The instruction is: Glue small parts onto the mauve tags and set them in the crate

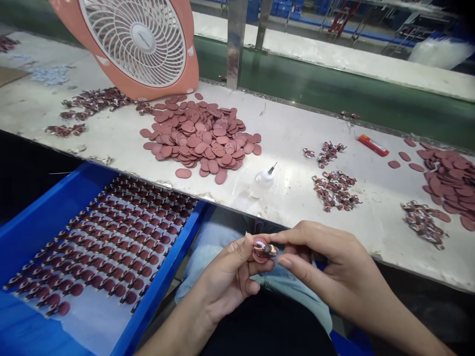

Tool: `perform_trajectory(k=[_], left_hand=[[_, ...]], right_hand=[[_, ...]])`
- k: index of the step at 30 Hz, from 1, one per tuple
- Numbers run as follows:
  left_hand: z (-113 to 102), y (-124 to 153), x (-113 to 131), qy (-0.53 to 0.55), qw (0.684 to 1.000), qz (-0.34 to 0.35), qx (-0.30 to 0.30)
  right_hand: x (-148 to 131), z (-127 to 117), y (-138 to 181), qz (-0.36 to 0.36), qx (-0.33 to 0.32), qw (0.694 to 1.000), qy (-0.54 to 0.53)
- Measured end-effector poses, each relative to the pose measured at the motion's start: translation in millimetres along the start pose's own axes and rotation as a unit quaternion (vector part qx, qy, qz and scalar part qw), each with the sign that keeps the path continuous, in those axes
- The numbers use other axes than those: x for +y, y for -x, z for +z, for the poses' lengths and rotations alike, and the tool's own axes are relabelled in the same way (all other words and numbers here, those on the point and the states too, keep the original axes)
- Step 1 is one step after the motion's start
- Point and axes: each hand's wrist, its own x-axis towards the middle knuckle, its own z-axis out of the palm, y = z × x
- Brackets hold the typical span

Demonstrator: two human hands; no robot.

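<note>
My left hand [232,274] is closed, thumb and fingers pinching a dull-red oval disc with a small brown-and-white figurine [267,250] against it. From the other side, my right hand [326,264] brings its bent index finger and thumb to the figurine's end, in a loose pinch. Both hands are above my lap, just in front of the bench edge. On the bench beyond them stands a small white bottle with a needle tip [264,179]. Loose figurines [336,190] lie in a cluster to the right of it.
A heap of red oval discs [202,138] covers the bench's middle, below an orange fan [143,39]. More discs [454,173] and a red-and-white box [373,146] are at right. Rows of disc-mounted figurines fill much of a blue tray [185,249] at lower left. A metal post [236,44] rises behind.
</note>
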Motion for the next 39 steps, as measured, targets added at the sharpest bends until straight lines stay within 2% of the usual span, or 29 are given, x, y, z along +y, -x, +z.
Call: perform_trajectory(k=[6, 13, 14, 16, 18, 20, 24, 27, 32, 35, 39], left_hand=[[-5.1, -0.6, 0.8, -0.01, 0.999, 0.027, -0.046], [-8.8, 1.9, 7.6, -0.028, 0.998, 0.048, -0.021], [-9.3, 3.5, 8.3, -0.03, 0.997, 0.066, -0.003], [-9.7, 8.1, 8.7, -0.042, 0.987, 0.144, 0.058], [-9.5, 13.9, 8.5, -0.058, 0.963, 0.234, 0.124], [-9.4, 19.4, 8.6, -0.074, 0.942, 0.286, 0.157], [-13.2, 28.0, 12.8, -0.107, 0.919, 0.332, 0.183], [-20.5, 33.6, 17.2, -0.141, 0.891, 0.361, 0.238], [-41.6, 40.3, 22.7, -0.171, 0.863, 0.368, 0.3], [-67.5, 54.5, 29.9, -0.202, 0.817, 0.389, 0.374], [-130.0, 107.9, 47.4, -0.287, 0.694, 0.4, 0.525]], right_hand=[[2.7, 12.2, -7.2, -0.006, -0.01, 1.0, 0.015], [3.4, 22.3, -18.6, -0.049, 0.031, 0.998, 0.01], [4.4, 25.7, -20.1, -0.059, 0.046, 0.997, 0.021], [7.4, 34.9, -22.8, -0.083, 0.084, 0.991, 0.062], [11.2, 46.9, -25.4, -0.12, 0.124, 0.979, 0.113], [14.7, 59.9, -28.3, -0.181, 0.153, 0.957, 0.168], [18.6, 82.9, -37.3, -0.295, 0.167, 0.914, 0.225], [18.0, 97.2, -48.1, -0.319, 0.163, 0.908, 0.216], [6.3, 116.5, -60.5, -0.328, 0.141, 0.91, 0.211], [-3.0, 116.2, -54.2, -0.35, 0.118, 0.912, 0.179], [-1.6, 104.7, -38.9, -0.335, 0.082, 0.926, 0.156]])
